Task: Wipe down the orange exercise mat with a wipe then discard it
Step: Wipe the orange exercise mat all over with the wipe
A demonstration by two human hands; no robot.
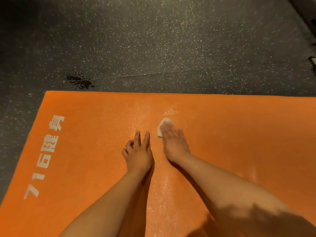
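The orange exercise mat point(239, 134) fills the lower part of the head view, with white lettering point(46, 154) near its left end. A small white wipe point(162, 125) lies on the mat near the middle. My right hand point(172, 142) presses flat on the wipe with straight fingers, blurred by motion; most of the wipe is hidden under it. My left hand point(138, 151) rests on the mat just to the left, two fingers stretched out and the others curled, holding nothing. A wet, shiny streak point(160, 185) runs down the mat between my arms.
Dark speckled rubber floor point(153, 48) lies beyond the mat's far edge and along its left side. A wet dark patch point(79, 81) sits on the floor near the mat's far left corner. A dark object point(313, 60) pokes in at the right edge.
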